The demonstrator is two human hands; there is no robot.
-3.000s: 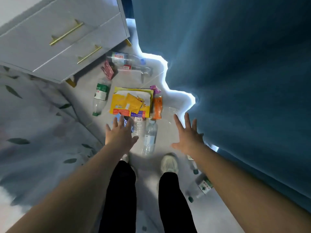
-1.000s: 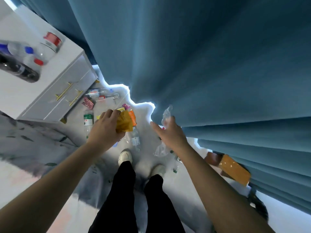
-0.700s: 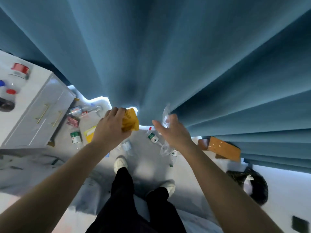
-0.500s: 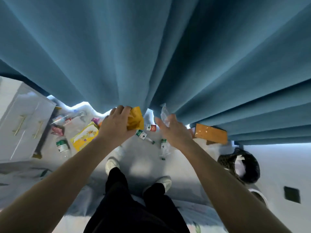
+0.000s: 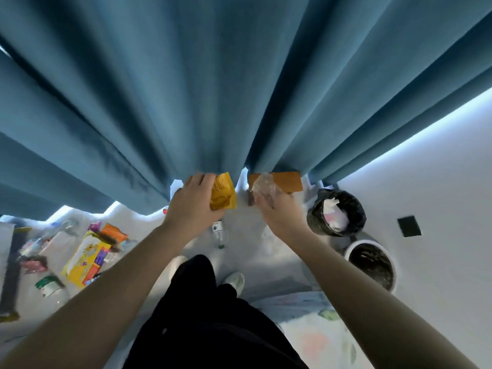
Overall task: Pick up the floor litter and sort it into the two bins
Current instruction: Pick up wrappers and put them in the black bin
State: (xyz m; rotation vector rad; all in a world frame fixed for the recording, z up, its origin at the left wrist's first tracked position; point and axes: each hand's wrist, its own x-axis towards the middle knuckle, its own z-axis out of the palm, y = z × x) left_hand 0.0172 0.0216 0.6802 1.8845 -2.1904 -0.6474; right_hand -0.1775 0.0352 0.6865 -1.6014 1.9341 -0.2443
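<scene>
Carrying two pieces of litter at once, the person seems to be partway through the haul to the bins. The left hand (image 5: 195, 206) has its fingers curled round a crumpled yellow wrapper (image 5: 223, 194), which juts out just right of its fingertips. The right hand (image 5: 279, 211) pinches a clear plastic bag (image 5: 263, 186) that stands up above its fingertips. Both pieces are off the floor, in front of the blue curtain (image 5: 213, 89).

The black-lined bin (image 5: 315, 217), with white paper inside, stands near the right hand's fingers, to their right. The white-rimmed bin (image 5: 372, 242) sits further right and lower. Neither hand is over either bin yet.

The next move likely calls for swinging both hands rightward and deciding which bin takes which piece; nothing visible marks the bins' categories, so I cannot tell the pairing. The light plastic bag may cling or drift, so letting go low over the opening seems wise.

Plenty remains: a small bottle (image 5: 218, 233) lies below and between the two sets of fingers, and a yellow pack (image 5: 87, 259) and a green-labelled bottle (image 5: 49, 287) lie well left of the left fingers.
</scene>
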